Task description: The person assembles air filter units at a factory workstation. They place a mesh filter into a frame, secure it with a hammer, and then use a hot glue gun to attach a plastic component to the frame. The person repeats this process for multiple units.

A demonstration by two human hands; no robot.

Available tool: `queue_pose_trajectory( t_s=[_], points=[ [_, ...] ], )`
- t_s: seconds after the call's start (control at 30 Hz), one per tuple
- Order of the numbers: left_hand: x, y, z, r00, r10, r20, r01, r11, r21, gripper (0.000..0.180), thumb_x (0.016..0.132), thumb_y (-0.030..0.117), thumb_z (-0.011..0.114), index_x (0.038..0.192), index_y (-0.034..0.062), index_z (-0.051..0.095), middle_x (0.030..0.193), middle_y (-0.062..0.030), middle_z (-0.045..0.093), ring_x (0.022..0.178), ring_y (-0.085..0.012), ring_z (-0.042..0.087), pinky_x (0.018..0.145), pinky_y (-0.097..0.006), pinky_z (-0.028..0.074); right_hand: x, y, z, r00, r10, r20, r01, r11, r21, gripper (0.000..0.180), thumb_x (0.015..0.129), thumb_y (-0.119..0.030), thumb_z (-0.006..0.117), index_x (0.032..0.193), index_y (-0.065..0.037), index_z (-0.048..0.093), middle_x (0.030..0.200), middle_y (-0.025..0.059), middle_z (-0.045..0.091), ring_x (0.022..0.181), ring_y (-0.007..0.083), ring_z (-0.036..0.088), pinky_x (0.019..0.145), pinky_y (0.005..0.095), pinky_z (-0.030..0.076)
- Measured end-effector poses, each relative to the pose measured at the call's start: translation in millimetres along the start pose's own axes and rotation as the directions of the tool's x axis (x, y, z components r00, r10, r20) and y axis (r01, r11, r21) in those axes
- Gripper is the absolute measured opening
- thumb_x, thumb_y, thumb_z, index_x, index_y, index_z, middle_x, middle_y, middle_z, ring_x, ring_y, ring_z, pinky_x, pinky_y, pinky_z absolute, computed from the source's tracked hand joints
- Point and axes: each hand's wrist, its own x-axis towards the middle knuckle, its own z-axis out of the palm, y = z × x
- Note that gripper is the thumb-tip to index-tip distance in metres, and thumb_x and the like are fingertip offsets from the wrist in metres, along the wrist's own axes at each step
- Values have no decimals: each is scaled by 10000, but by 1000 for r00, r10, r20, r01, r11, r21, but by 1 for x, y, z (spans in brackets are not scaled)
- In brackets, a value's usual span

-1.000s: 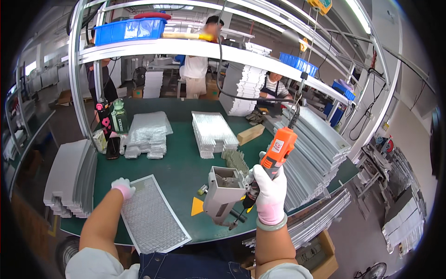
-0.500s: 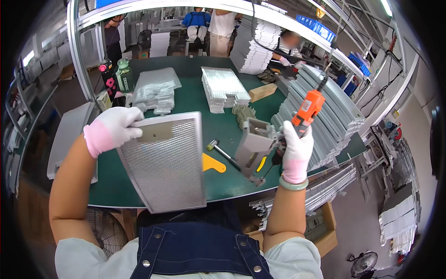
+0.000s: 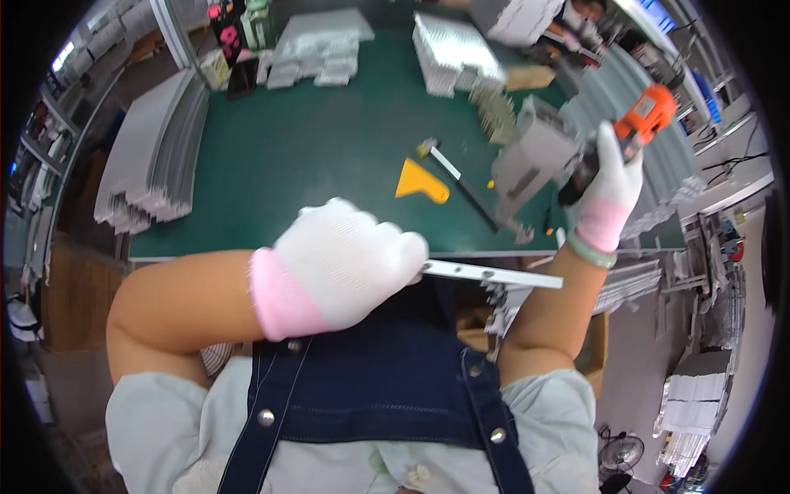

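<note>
My left hand [image 3: 341,267], in a white glove with a pink cuff, is closed in front of my apron at the table's near edge. It grips the framed metal mesh panel [image 3: 502,273], now turned edge-on so that only a narrow pale side with holes shows. My gloved right hand [image 3: 611,181] is wrapped round an orange and black electric screwdriver [image 3: 646,115], beside a grey metal fixture [image 3: 535,152]. Left of that fixture lie a hammer [image 3: 465,185] with a dark handle and a yellow plastic scraper [image 3: 420,183].
On the green table [image 3: 271,173] stand a stack of grey panels [image 3: 156,148] at left and silvery panel stacks [image 3: 457,53] at the back. A wooden block [image 3: 529,78] lies behind the fixture. Long grey panels [image 3: 634,107] are piled at right. A co-worker [image 3: 576,25] is at the far right.
My left hand has come down and right, turning the mesh panel from face-on to edge-on. My right hand still holds the screwdriver. The view has tilted down, showing less of the background.
</note>
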Motion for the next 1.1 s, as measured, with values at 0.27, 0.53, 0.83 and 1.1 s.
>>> queue_pose_trajectory(
  t_s=[0.27, 0.53, 0.83, 1.1],
  points=[
    [10, 2, 29, 992, -60, 109, 67, 996, -59, 230, 816, 285, 740, 771, 105, 604, 607, -80, 594, 571, -298, 639, 510, -415, 506, -10, 9, 41, 991, -14, 136, -11, 983, 185, 225, 908, -176, 738, 1046, -46, 616, 846, 26, 673, 707, 88, 621, 677, 242, 500],
    [20, -14, 52, 999, -29, 44, 33, 995, -96, 202, 792, 229, 752, 773, 97, 600, 599, -82, 579, 559, -314, 621, 501, -423, 487, -8, 13, 52, 983, -14, 183, -37, 961, 275, 191, 921, -166, 717, 1037, -52, 615, 825, 55, 689, 684, 116, 655, 633, 244, 511],
    [30, -32, 58, 999, 15, 28, -7, 969, -246, 188, 797, 184, 742, 789, 92, 578, 639, -97, 582, 587, -326, 615, 532, -433, 480, -6, 17, 59, 989, -29, 145, -9, 967, 256, 181, 938, -192, 701, 1018, -52, 620, 831, 46, 683, 687, 108, 637, 629, 239, 498],
    [40, -40, 63, 1000, 3, -15, -8, 938, -346, 144, 826, 156, 689, 843, 64, 580, 721, -155, 604, 661, -385, 620, 605, -471, 496, 6, -39, 47, 977, -133, 166, 88, 963, 253, 186, 946, -213, 659, 973, -29, 664, 768, 36, 652, 561, 86, 544, 539, 214, 410]
  ],
)
